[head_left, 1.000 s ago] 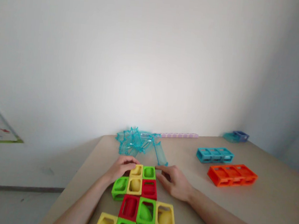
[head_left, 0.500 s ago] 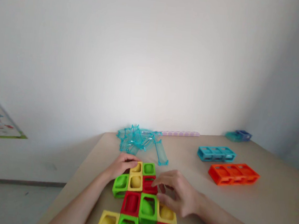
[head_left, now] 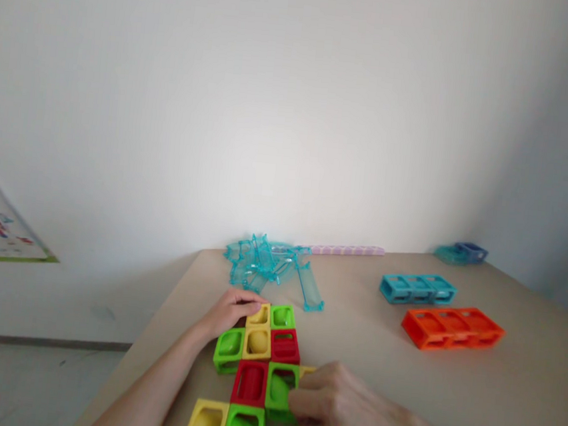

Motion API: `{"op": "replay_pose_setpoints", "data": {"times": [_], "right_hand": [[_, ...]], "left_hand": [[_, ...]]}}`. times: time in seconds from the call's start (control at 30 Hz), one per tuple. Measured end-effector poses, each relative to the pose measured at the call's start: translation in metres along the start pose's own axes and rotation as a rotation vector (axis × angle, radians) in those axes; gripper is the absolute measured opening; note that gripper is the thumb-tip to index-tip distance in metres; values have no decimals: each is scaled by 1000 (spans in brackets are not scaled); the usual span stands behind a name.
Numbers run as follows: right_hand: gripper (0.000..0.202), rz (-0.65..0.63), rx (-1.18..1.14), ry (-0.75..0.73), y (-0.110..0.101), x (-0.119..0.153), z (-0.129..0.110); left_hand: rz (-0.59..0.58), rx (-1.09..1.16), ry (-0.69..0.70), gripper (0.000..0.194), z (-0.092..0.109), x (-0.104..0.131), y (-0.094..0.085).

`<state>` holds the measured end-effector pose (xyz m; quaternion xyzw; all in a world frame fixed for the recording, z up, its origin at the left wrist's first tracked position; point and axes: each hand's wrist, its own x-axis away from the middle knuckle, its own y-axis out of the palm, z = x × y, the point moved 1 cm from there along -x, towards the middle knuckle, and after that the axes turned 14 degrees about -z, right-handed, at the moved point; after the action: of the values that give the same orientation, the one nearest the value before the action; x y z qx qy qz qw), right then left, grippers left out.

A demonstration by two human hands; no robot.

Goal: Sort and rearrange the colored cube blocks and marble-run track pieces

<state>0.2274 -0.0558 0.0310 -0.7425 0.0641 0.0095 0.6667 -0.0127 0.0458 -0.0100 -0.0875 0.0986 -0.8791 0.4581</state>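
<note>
Cube-shaped toy blocks with round windows lie joined in a stepped pattern before me. My left hand (head_left: 231, 314) is closed on the far-end yellow block (head_left: 259, 315), thumb against it. A green block (head_left: 283, 317) sits beside that one, with a second yellow block (head_left: 257, 342) and a red block (head_left: 284, 346) nearer. My right hand (head_left: 330, 408) has curled fingers over the near right blocks, beside a green block (head_left: 281, 388). It hides most of another yellow block (head_left: 307, 371); what its fingers grip is hidden. Another red block (head_left: 250, 382) lies left of that green one.
Clear teal plastic track pieces (head_left: 259, 264) are heaped at the back, near a lilac patterned strip (head_left: 348, 251). To the right lie a teal three-part frame (head_left: 418, 289) and an orange one (head_left: 454, 328). A dark blue piece (head_left: 472, 252) sits in the far right corner.
My right hand has come down and nearer, from beside the red block to over the near right blocks, now covering the yellow and red ones there. My left hand stays at the far yellow block.
</note>
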Motion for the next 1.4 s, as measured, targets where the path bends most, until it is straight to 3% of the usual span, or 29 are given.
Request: {"op": "replay_pose_setpoints", "data": {"times": [0.13, 0.4, 0.57, 0.67, 0.73, 0.83, 0.97, 1.07, 1.17, 1.27, 1.4], "right_hand": [[41, 21, -16, -34, 2, -1, 0], [42, 137, -268, -25, 9, -1, 2], [48, 479, -826, 212, 16, 0, 8], [45, 735, -1219, 432, 19, -1, 17], [44, 918, -1278, 565, 18, -1, 26], [45, 1032, -1199, 677, 18, -2, 40], [42, 940, -1138, 711, 26, -8, 51], [35, 829, -1149, 706, 31, -13, 51], [26, 763, -1084, 684, 30, -13, 50], [24, 755, -896, 769, 26, -9, 51], [25, 415, -786, 956, 21, -6, 53]], "left_hand": [[9, -17, 7, 30, 1, -1, 1], [8, -45, 16, 32, 1, -2, 1], [18, -87, 37, 31, 4, -1, 2], [149, -195, 124, 28, 9, 1, -1], [224, -226, 227, 25, 14, 4, -4], [162, -222, 358, 25, 22, 9, -2], [-31, -379, 394, 52, 38, 16, 13], [-81, -574, 385, 75, 49, 19, 25], [-48, -603, 397, 61, 53, 20, 31], [-2, -516, 363, 58, 50, 20, 30], [38, -431, 283, 64, 43, 18, 27]]}}
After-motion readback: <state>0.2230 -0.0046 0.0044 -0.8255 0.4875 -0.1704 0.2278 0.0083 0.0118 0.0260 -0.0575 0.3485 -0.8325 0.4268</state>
